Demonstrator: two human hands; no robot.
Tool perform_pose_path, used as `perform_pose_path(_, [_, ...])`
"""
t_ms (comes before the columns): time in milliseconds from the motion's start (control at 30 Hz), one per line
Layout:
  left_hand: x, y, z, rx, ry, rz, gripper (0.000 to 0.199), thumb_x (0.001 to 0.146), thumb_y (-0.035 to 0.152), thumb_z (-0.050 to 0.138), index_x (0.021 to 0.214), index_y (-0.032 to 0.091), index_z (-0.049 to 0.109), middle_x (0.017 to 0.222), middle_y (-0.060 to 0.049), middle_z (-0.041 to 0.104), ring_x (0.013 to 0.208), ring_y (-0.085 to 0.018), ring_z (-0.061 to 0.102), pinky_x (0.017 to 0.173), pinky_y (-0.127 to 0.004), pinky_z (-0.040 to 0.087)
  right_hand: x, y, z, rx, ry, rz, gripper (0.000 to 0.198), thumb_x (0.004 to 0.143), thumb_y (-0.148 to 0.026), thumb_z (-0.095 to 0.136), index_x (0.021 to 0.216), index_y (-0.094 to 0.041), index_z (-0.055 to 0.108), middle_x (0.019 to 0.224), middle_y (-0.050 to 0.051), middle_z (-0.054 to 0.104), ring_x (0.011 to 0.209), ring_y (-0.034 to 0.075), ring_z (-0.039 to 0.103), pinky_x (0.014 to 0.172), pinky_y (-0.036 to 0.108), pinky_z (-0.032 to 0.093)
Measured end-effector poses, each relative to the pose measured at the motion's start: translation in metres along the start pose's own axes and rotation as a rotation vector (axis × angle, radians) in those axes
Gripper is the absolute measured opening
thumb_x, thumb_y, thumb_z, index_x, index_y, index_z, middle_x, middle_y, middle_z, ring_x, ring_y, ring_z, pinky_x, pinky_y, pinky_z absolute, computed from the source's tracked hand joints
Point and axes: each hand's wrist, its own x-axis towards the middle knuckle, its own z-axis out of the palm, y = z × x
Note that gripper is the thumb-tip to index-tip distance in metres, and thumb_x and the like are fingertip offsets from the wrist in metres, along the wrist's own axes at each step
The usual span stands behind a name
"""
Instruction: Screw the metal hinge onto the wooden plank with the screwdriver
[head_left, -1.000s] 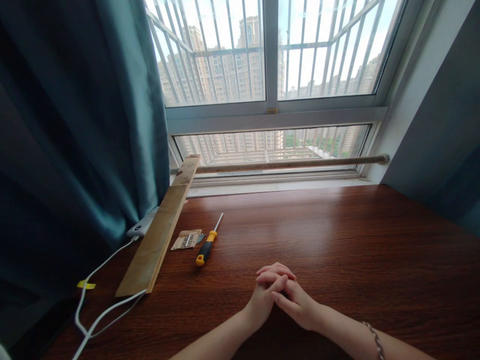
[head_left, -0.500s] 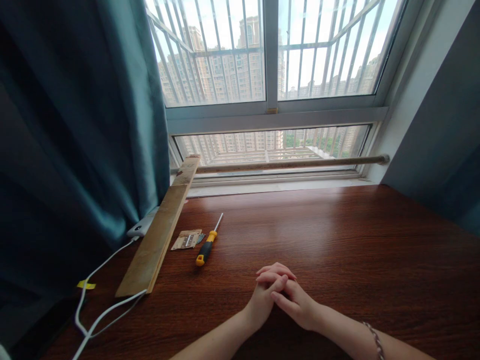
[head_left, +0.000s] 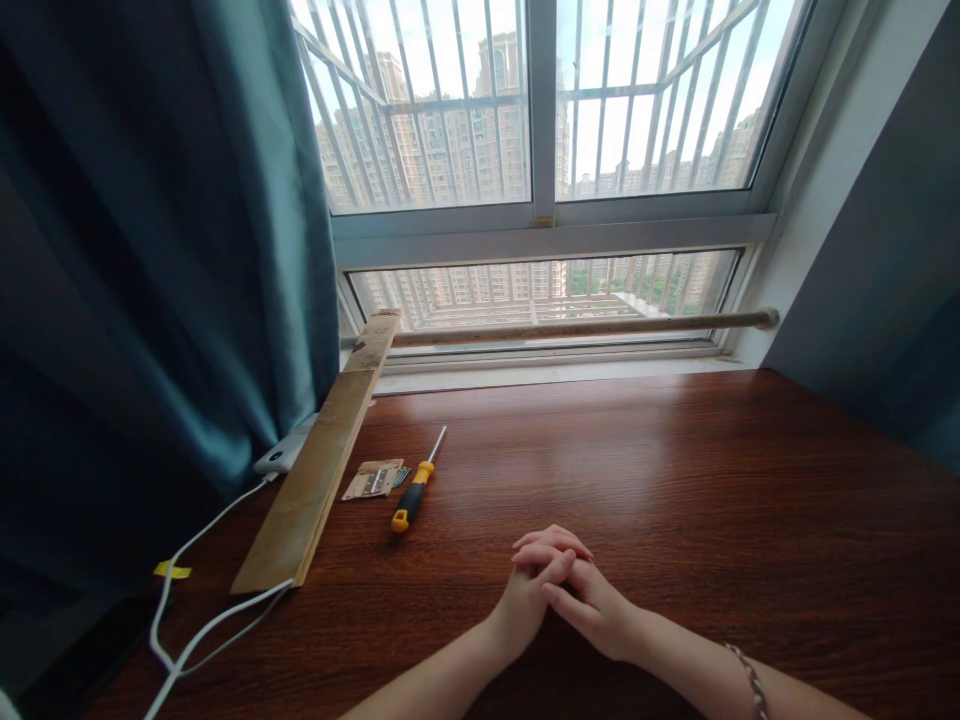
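Note:
My left hand (head_left: 523, 603) and my right hand (head_left: 600, 612) rest clasped on the brown wooden tabletop (head_left: 675, 480), fingers folded over one another, with no object visible in them. Left of them lies a screwdriver (head_left: 412, 497) with a yellow and black handle, its shaft pointing toward the window. Beside it is a small tan piece, like card or thin wood (head_left: 365, 482), with a silver metal part on it. Several small screws (head_left: 402, 477) lie at its right edge. A long wooden board (head_left: 315, 470) slants along the left side.
A white device (head_left: 283, 455) with a white cable (head_left: 206, 527) sits partly behind the board. A dark teal curtain (head_left: 247, 250) hangs at the left. At the back a pole (head_left: 585, 329) crosses in front of the barred window. A wall (head_left: 847, 250) stands at the right.

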Motion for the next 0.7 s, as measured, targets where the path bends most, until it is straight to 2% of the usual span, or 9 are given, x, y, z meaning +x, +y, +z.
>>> perform_pose_path(700, [0.0000, 0.0006, 0.0007, 0.006, -0.002, 0.005, 0.026, 0.085, 0.036, 0.052, 0.082, 0.017, 0.069, 0.086, -0.007, 0.059, 0.087, -0.021, 0.054, 0.084, -0.037, 0.042, 0.0007, -0.0031, -0.0004, -0.013, -0.003, 0.008, 0.032, 0.092, -0.026, 0.048, 0.122, -0.023, 0.056, 0.123, 0.009, 0.053, 0.121, 0.020, 0.045, 0.105, 0.039, 0.035])
